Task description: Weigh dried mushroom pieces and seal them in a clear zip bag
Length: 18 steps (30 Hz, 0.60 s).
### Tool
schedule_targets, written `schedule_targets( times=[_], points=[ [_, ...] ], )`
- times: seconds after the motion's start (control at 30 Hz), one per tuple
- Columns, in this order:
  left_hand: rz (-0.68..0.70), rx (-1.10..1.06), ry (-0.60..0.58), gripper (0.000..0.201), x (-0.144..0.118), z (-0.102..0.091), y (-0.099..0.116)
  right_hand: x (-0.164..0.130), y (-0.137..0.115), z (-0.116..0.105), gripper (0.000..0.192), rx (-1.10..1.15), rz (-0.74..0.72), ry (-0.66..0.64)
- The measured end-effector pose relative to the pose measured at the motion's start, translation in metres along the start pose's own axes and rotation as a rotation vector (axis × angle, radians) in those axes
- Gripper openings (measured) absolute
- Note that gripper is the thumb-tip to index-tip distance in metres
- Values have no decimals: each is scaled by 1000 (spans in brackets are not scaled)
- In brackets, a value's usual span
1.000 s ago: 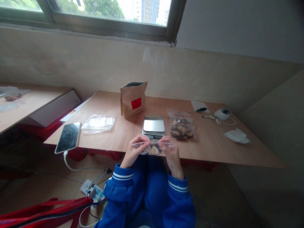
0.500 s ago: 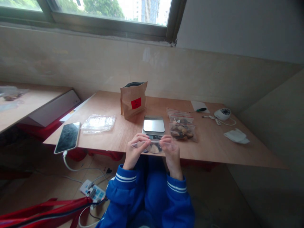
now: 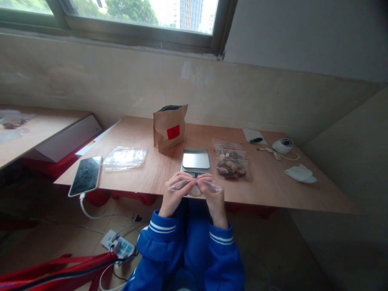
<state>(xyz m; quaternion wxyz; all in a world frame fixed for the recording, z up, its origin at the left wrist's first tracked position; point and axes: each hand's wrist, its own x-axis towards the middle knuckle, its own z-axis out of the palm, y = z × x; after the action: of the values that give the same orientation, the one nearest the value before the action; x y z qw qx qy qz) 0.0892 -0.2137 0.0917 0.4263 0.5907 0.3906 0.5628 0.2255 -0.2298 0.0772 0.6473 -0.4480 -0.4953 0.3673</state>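
Between my two hands, at the table's front edge, is a clear zip bag [image 3: 195, 191] with pale brown pieces inside. My left hand [image 3: 179, 190] pinches its top edge between thumb and fingers. On the other side my right hand [image 3: 212, 191] grips the same edge, the two thumbs close together. Just beyond my fingers lies a small digital scale [image 3: 196, 158] with a bare shiny plate; my hands partly cover its display. Filled zip bags [image 3: 232, 167] of brown, dried-looking pieces lie right of the scale. Behind it stands an open brown paper pouch [image 3: 169, 128] with a red label.
Flat clear bags [image 3: 125, 157] lie left on the table, near a phone [image 3: 86, 176] with a charging cable. To the right are a white camera [image 3: 282, 146], a screwdriver [image 3: 256, 140] and a crumpled white cloth or tissue [image 3: 300, 173]. A power strip [image 3: 118, 244] lies on the floor.
My hands have come closer together along the bag's top edge, the right one moving left. Less of the bag's contents shows between them.
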Motion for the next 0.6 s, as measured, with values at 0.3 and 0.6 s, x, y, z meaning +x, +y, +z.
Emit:
schedule_targets(
  times=[0.3,0.6],
  points=[
    [-83,12,51,17,-3,9,-2,2,0,2,15,-23,58,64],
    [-383,-177,-91,50,3,3,-13,7,13,-45,36,-13,280,246]
  ],
)
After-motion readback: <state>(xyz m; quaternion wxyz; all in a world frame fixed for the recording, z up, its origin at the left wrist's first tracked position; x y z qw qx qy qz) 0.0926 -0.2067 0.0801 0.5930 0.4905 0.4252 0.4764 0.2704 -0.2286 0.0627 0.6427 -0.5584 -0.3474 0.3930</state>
